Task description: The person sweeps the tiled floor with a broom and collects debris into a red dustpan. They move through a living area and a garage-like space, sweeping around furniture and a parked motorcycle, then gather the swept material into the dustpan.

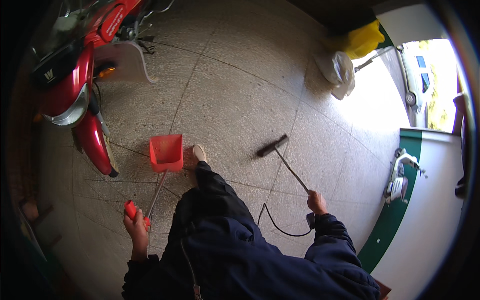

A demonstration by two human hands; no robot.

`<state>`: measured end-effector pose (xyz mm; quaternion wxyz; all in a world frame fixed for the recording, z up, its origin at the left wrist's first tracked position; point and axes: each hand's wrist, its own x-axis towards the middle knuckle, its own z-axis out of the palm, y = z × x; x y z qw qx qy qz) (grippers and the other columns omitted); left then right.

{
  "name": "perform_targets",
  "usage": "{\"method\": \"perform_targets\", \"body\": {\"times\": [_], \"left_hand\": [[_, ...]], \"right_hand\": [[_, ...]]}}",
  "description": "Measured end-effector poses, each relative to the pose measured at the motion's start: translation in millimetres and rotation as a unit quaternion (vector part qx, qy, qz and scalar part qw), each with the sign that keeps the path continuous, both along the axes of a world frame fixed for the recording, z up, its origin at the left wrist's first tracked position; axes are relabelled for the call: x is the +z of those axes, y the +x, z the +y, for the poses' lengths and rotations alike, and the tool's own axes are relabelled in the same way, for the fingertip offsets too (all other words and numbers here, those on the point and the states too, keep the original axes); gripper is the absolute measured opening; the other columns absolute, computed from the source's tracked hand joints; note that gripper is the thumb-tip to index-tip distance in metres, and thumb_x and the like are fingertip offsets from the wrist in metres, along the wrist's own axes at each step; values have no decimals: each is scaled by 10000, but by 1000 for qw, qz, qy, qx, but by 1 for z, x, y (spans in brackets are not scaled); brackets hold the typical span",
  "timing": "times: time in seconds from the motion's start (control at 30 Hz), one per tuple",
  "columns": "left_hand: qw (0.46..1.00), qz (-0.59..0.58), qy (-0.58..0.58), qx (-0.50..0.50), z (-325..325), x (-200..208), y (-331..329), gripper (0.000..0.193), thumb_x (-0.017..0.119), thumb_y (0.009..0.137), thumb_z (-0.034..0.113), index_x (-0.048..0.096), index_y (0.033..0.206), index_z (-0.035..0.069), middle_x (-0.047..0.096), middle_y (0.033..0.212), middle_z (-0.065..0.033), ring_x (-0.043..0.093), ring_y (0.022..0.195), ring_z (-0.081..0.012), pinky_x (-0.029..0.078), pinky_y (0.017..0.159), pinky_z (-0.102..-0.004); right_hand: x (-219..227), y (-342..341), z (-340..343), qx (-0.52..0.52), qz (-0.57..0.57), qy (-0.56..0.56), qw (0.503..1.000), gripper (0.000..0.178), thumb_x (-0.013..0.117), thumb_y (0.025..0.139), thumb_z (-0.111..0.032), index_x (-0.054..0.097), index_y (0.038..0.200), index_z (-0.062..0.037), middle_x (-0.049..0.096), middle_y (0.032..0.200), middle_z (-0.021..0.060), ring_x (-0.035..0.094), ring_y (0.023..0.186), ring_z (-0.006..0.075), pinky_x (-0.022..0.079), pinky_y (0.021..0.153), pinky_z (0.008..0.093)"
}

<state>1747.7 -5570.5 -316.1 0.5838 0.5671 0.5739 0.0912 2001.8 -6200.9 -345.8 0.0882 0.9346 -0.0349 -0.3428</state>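
The red plastic long-handled dustpan (pixel 166 152) is gripped by the left hand (pixel 136 225), the black broom (pixel 272 145) by the right hand (pixel 316 202) (fingers closed); swept dirt could miss the pan, since the two are held well apart.

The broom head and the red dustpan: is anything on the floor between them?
Yes. The person's foot stands between the broom head and the dustpan, right beside the pan; otherwise only bare floor shows there.

The red motorcycle (pixel 75 85) is cut off at the upper left edge. The broom head (pixel 272 145) is motion-blurred. Outside the doorway, a white vehicle (pixel 415 80) is washed out by glare, details unreadable.
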Motion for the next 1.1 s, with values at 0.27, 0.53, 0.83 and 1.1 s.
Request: {"method": "perform_targets", "body": {"times": [0.27, 0.53, 0.83, 1.1], "left_hand": [[999, -23, 37, -29, -17, 2, -45, 194, 579, 905, 86, 533, 1072, -2, 506, 754, -16, 410, 481, -61, 340, 413, -239], [995, 33, 72, -62, -41, 37, -65, 188, 579, 900, 80, 528, 1062, -2, 513, 768, -18, 434, 507, -66, 385, 458, -233], [993, 41, 88, -63, -93, 43, -50, 164, 581, 909, 94, 527, 1037, 7, 500, 739, -12, 415, 488, -66, 368, 442, -237], [991, 51, 100, -77, -126, 21, 5, 144, 593, 903, 108, 552, 1020, 34, 454, 687, 5, 394, 461, -68, 336, 396, -240]], "right_hand": [[-30, -34, 86, 23, -21, 176, 984, 364, 492, 906, -167, 530, 1268, -190, 666, 922, 236, 636, 877, 445, 504, 727, 540], [-124, -10, 230, 132, -10, 256, 958, 235, 468, 924, -166, 571, 1130, -121, 686, 876, 191, 689, 804, 374, 553, 654, 478], [-105, -82, -11, 61, 34, 183, 981, 424, 469, 894, -114, 544, 1289, -245, 692, 914, 176, 681, 801, 385, 542, 650, 495], [-32, -111, -239, -24, -40, -45, 998, 318, 445, 964, -230, 686, 870, -44, 673, 751, 195, 665, 690, 379, 503, 574, 495]]}}
